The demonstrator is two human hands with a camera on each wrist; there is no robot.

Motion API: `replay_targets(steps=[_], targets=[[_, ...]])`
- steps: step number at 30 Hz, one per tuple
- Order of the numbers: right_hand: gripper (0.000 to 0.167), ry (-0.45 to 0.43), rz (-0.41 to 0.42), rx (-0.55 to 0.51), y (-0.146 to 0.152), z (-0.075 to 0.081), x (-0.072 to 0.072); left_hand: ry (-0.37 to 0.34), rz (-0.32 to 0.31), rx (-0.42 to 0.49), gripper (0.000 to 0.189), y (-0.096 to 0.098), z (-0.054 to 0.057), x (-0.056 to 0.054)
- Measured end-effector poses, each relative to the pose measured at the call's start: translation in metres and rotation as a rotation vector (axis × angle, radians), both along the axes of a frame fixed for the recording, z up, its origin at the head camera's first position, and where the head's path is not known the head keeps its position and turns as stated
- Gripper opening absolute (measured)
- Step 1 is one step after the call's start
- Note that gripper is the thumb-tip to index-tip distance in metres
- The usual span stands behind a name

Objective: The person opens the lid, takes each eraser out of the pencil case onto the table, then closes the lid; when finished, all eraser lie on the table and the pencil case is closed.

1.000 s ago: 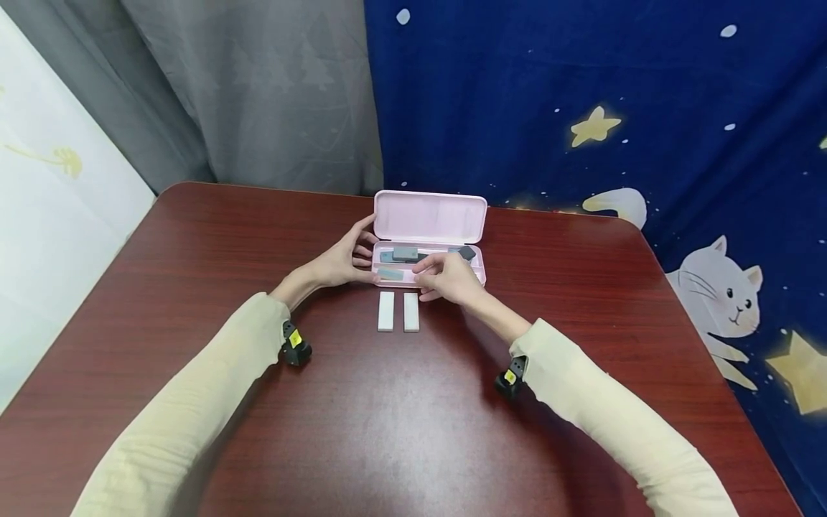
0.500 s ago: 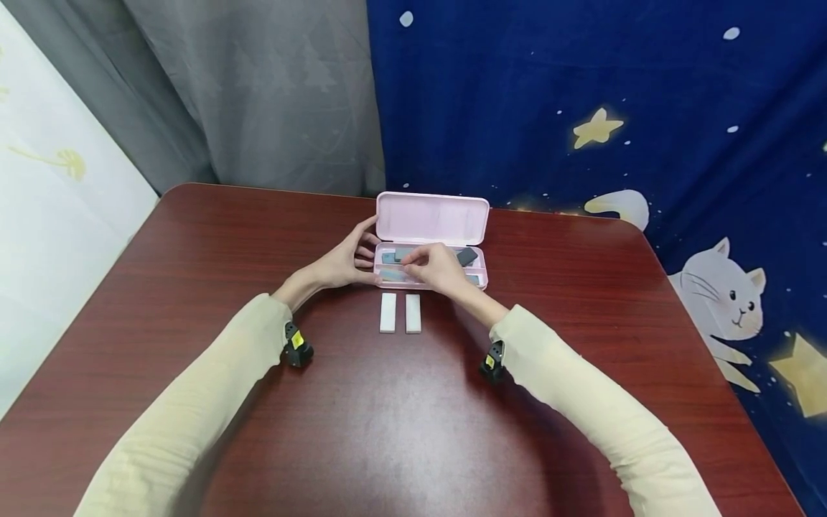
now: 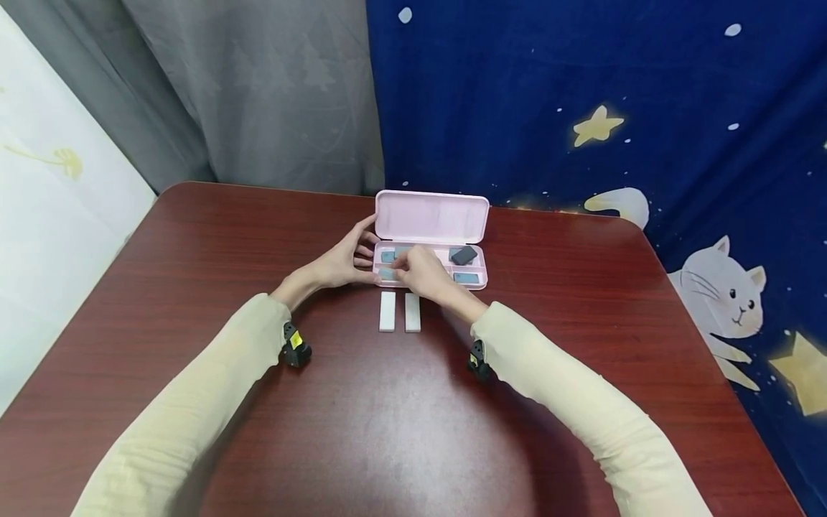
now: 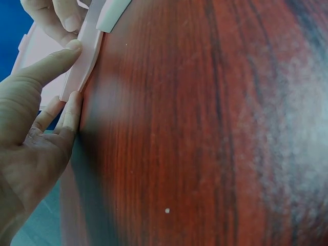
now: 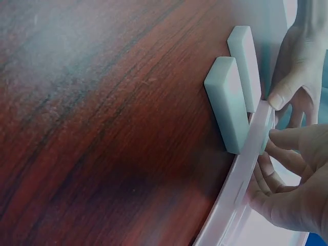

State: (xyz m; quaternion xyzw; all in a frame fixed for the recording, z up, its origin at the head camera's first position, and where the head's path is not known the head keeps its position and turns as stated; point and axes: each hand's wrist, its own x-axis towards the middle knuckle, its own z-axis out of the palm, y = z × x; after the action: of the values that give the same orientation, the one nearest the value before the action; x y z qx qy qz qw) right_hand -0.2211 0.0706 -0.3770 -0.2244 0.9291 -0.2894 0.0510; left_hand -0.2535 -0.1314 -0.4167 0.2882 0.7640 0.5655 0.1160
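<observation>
A pink pencil case [image 3: 431, 217] stands with its lid up near the table's far edge. My left hand [image 3: 339, 262] holds its left end; in the left wrist view the thumb [image 4: 61, 59] lies on the front rim and the fingers meet the outer side. My right hand [image 3: 423, 273] reaches into the front left compartment. Its thumb and fingers pinch a flat grey-blue block [image 3: 385, 274], partly hidden by them. Another grey-blue block [image 3: 466, 278] lies in the front right compartment. A dark grey block [image 3: 464, 255] lies aslant in the back compartment, beside more grey-blue pieces.
Just in front of the case, two white blocks [image 3: 387, 311] lie side by side on the brown wooden table [image 3: 362, 416]. Grey and blue curtains [image 3: 517, 108] hang behind the table's far edge.
My right hand has moved left along the case to the grey-blue block, uncovering the front right compartment. The left hand keeps its place on the case.
</observation>
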Motion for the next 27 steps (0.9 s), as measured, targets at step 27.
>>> replay_targets(steps=[27], targets=[[0.003,-0.005,-0.017,-0.075,-0.0039,-0.0032,-0.0067,-0.002,-0.005,-0.007,0.112,-0.0009,0.0014,-0.0008]])
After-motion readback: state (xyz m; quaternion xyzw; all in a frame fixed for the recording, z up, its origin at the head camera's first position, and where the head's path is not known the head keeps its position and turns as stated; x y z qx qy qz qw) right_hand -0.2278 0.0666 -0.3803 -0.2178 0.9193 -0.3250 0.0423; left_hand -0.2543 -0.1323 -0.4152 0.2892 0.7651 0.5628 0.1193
